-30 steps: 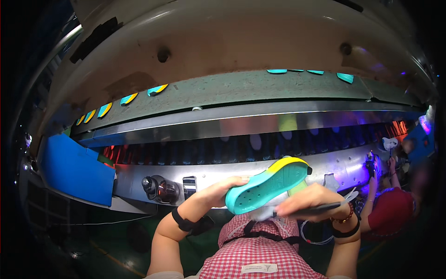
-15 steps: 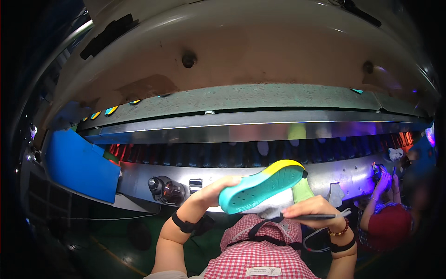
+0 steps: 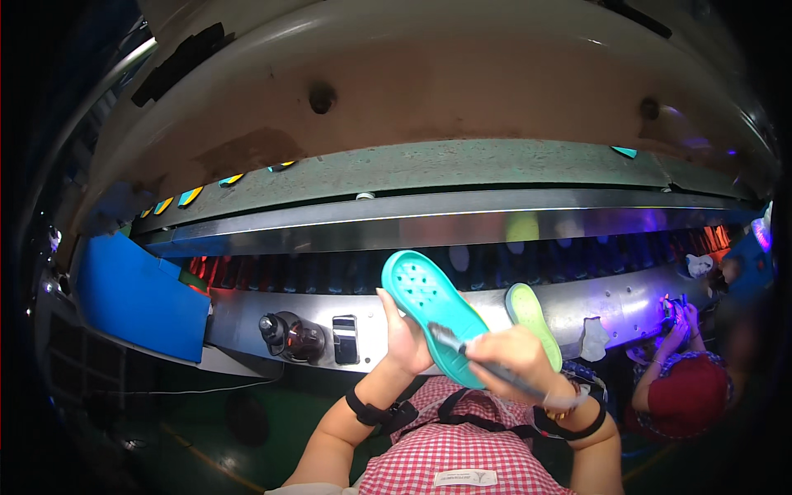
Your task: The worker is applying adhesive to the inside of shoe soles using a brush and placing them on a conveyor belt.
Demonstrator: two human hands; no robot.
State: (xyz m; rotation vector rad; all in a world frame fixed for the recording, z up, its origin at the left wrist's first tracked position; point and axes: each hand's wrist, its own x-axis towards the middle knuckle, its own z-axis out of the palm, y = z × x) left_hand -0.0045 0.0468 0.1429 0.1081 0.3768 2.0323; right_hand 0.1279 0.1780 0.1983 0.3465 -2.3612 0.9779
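A turquoise shoe sole (image 3: 425, 293) is tilted in front of me, its hollow side with small round holes facing up. My left hand (image 3: 404, 342) grips it along the left edge, with the thumb pointing up. My right hand (image 3: 516, 359) is closed around the dark handle of a brush (image 3: 446, 337). The dark bristles lie over the middle of the sole and appear to touch its inner surface. Just right of the turquoise sole, a lime-green sole (image 3: 532, 318) rests on the metal ledge.
On the metal ledge (image 3: 243, 318) stand a dark bottle (image 3: 304, 340) and a phone (image 3: 346, 340). A crumpled pale cloth (image 3: 593, 339) lies at the right. Beyond runs a roller conveyor (image 3: 355, 271). Blue panel (image 3: 144, 293) at left; another person (image 3: 681, 392) works at right.
The turquoise sole has been turned from its outer side to its hollow side and stands more upright. My right hand has brought the brush left and up onto it.
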